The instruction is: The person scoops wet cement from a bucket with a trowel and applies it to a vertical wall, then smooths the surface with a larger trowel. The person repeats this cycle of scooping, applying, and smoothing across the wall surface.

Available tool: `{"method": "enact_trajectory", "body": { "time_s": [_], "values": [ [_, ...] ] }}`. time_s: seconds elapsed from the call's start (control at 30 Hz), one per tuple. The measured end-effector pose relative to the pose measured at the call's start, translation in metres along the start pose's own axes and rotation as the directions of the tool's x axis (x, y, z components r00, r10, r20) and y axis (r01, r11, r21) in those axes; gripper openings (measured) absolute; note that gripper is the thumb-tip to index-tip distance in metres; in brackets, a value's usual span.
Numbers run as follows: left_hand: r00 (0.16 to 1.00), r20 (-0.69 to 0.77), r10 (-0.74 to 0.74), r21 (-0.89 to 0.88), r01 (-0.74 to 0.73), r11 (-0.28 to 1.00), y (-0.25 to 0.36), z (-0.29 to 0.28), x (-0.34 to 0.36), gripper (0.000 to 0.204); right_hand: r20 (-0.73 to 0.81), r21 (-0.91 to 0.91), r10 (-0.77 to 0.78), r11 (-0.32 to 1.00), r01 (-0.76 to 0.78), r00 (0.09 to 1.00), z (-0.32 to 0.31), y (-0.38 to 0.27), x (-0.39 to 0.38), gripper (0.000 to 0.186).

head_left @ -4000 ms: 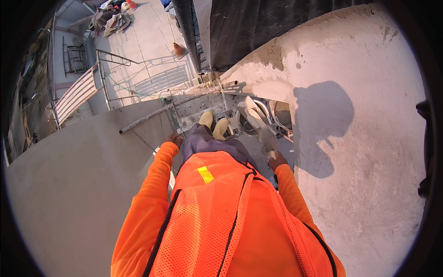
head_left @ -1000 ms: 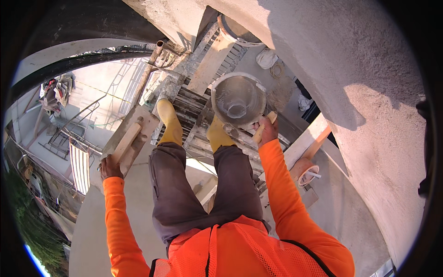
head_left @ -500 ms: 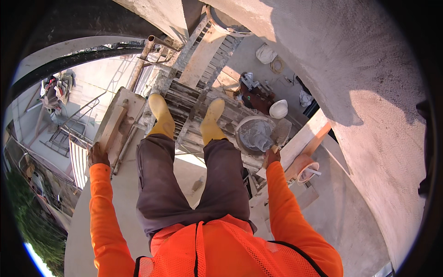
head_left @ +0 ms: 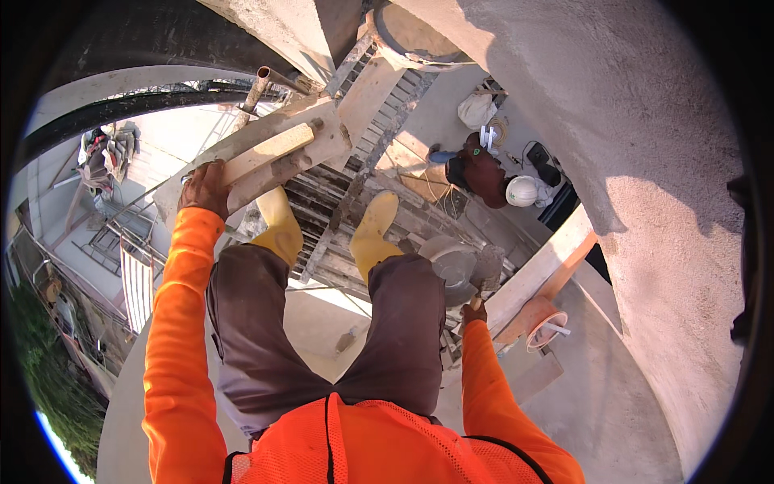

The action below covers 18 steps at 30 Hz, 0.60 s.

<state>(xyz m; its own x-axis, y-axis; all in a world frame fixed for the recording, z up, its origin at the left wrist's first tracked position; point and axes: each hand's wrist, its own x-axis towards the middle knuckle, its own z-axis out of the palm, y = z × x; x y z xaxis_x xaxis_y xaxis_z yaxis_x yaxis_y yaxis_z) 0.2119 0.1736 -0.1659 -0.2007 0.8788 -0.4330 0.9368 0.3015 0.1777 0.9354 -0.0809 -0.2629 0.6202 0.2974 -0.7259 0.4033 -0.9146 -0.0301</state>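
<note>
My left hand (head_left: pixel 205 189) is wrapped round the near end of a plastering float (head_left: pixel 270 152), a broad mortar-stained board with a long wooden bar handle. The float is tilted across the plank walkway and partly covers my left boot (head_left: pixel 278 226). On the right, my closed right hand (head_left: pixel 474 311) grips the short wooden handle of a trowel (head_left: pixel 488 268). Its grey blade lies at the right side of a round bucket (head_left: pixel 446 260) of grey mortar, partly hiding it. My right boot (head_left: pixel 374 230) stands on the slats, left of the bucket.
Below the walkway, a person in a white hard hat (head_left: pixel 522 191) bends over. A large mortar tub (head_left: pixel 419 36) stands at the far end. An orange bucket (head_left: pixel 544 321) is right of my right hand. A curved plastered wall (head_left: pixel 645 121) rises on the right; a metal pipe (head_left: pixel 256 89) stands far left.
My left hand has lifted the float up and rightward, over my left boot. My right hand and trowel have moved slightly nearer me. The person below has shifted.
</note>
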Motion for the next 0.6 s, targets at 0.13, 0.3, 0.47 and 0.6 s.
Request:
{"method": "enact_trajectory", "body": {
  "time_s": [0.13, 0.3, 0.47, 0.6],
  "values": [
    [0.996, 0.067, 0.065, 0.001, -0.065, 0.998, 0.048, 0.033, 0.046, 0.057, -0.288, -0.407, -0.299, 0.898, 0.166, 0.910, 0.012, -0.016, -0.028, 0.044],
    [0.973, 0.197, 0.118, -0.031, -0.114, 0.993, 0.079, 0.053, 0.083, 0.051, -0.190, 0.375, -0.280, 0.865, 0.333, 0.941, 0.019, -0.151, -0.040, 0.027],
    [0.942, 0.271, 0.198, 0.133, -0.240, 0.962, 0.049, 0.047, 0.132, 0.048, 0.255, 0.877, -0.548, 0.478, 0.049, 0.796, 0.065, -0.422, 0.018, 0.021],
    [0.968, 0.194, 0.157, 0.266, -0.206, 0.942, 0.004, 0.029, 0.159, 0.047, 0.119, 0.960, -0.389, 0.280, -0.006, 0.913, 0.144, -0.605, 0.056, 0.052]
  ]
}}
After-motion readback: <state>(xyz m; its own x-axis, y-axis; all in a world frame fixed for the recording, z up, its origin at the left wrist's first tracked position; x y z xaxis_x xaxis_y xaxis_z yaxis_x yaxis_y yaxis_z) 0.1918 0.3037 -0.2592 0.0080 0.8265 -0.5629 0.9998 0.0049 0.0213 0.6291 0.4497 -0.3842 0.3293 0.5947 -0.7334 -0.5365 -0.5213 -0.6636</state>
